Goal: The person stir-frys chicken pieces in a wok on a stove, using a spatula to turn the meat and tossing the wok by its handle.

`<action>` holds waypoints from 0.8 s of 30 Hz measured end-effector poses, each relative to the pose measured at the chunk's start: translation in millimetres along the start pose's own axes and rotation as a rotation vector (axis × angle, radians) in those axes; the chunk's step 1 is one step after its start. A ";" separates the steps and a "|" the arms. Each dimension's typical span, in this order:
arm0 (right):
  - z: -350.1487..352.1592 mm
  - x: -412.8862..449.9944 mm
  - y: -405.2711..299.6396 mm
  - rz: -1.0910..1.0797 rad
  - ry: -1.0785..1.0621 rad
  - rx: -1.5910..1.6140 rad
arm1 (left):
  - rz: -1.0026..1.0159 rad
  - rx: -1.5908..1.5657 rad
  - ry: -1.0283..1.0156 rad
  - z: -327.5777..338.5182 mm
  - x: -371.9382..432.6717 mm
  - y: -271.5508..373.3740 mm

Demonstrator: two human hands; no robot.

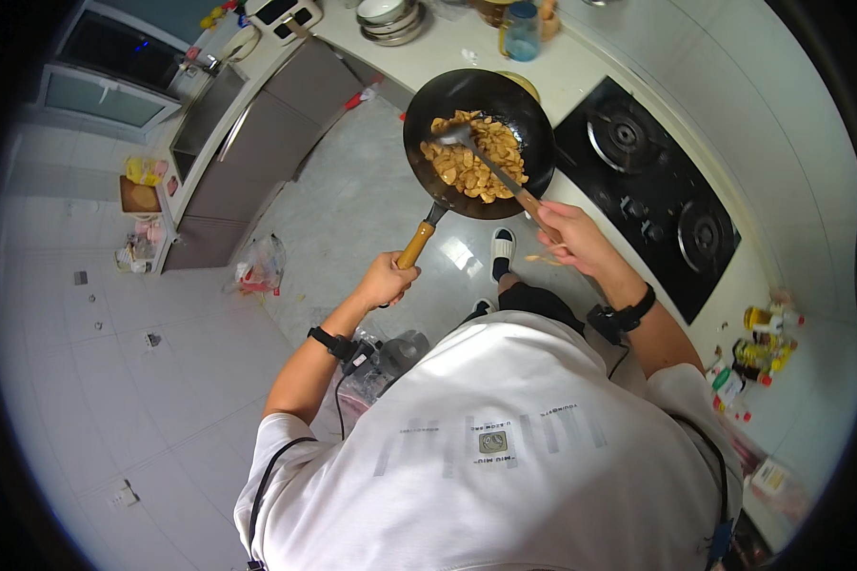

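My left hand [388,280] grips the wooden handle [416,245] of a dark wok [425,89], which is held over the floor beside the counter. Browned, sliced food [482,160] lies in the wok. My right hand [577,239] is closed around the wooden grip of a metal spatula [496,171], whose blade rests on or just above the food at the wok's left part. A thin loop hangs from the spatula's grip. Past the wok's far right edge, part of a yellowish round dish [521,84] shows on the counter.
A black two-burner gas hob [646,193] is set in the counter at right. Stacked bowls [391,21] and a blue-lidded jar [521,32] stand at the back. Bottles [757,350] stand lower right. A sink [207,125] is at left; a plastic bag [257,265] lies on the floor.
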State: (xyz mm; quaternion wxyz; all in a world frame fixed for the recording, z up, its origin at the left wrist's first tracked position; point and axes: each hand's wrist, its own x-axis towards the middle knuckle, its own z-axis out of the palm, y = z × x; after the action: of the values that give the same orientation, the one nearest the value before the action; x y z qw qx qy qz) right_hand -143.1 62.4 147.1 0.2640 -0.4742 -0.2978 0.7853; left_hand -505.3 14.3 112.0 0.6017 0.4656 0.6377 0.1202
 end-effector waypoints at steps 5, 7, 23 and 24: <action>-32.4 26.6 -58.5 0.012 0.051 -0.341 | -0.029 0.018 0.079 -28.3 27.6 11.5; -30.8 61.7 -70.7 -0.016 0.011 -0.242 | -0.030 -0.028 0.096 -34.7 38.0 18.6; -40.1 170.2 -124.6 -0.137 0.209 -0.188 | 0.007 0.050 0.066 -101.8 120.0 60.9; -37.9 179.2 -123.5 -0.133 0.209 -0.176 | 0.013 0.070 0.052 -108.6 123.5 63.8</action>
State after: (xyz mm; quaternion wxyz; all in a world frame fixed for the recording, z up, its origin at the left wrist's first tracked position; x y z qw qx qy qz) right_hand -166.2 280.0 116.3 0.3025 -0.5537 -0.3671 0.6835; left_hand -552.6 184.0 103.3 0.5677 0.4871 0.6538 0.1138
